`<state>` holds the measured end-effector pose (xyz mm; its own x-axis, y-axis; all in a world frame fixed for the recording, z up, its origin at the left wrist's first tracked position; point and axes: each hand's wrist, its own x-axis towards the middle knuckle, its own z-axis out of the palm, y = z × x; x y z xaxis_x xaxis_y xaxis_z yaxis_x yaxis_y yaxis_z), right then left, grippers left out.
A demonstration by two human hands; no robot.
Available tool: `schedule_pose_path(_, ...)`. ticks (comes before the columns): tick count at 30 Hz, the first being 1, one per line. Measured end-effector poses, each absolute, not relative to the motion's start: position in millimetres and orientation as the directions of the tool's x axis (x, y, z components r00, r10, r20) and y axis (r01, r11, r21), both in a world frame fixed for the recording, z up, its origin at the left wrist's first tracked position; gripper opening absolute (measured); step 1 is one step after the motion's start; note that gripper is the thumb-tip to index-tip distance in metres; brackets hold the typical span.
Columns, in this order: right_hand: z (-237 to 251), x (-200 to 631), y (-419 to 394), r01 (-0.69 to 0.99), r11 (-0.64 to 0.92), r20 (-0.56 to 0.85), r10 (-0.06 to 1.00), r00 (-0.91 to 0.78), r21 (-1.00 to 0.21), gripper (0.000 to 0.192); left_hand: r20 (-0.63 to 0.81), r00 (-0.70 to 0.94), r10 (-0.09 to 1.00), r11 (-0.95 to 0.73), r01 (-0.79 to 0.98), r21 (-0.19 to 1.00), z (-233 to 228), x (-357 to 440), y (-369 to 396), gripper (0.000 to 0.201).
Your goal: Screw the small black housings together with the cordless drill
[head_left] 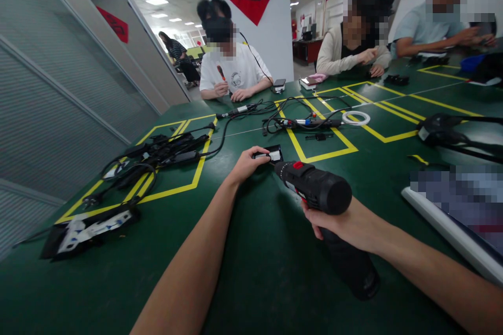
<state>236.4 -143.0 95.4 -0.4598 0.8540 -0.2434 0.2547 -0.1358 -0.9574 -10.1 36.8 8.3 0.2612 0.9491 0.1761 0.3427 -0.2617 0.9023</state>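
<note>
My right hand (334, 222) is wrapped around the grip of a black cordless drill (328, 188) with a red switch on top. The drill points forward and left, and its tip meets or nearly meets a small black rectangular part (278, 149) with white inside. Whether the bit touches that part I cannot tell. My left hand (249, 163) holds the part against the green table, thumb and fingers pressed on its left side. The fingertips partly cover it.
Bundled black cables (173, 149) lie at left, near a black-and-white flat pack (92, 233). Ahead are a corded electric screwdriver (310, 123), a white ring (356, 118) and a black comb-like piece (319, 137). A pixelated booklet (463, 209) lies right. Several people sit across the table.
</note>
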Motion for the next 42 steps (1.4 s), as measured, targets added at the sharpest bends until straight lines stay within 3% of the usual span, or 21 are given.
schedule_pose_path(42, 91.7, 235.7, -143.2, 0.237, -0.111, -0.212, 0.862, -0.46, -0.965, 0.01, 0.171, 0.266, 0.949, -0.271, 0.406, 0.873, 6.6, -11.8, 38.9, 0.036)
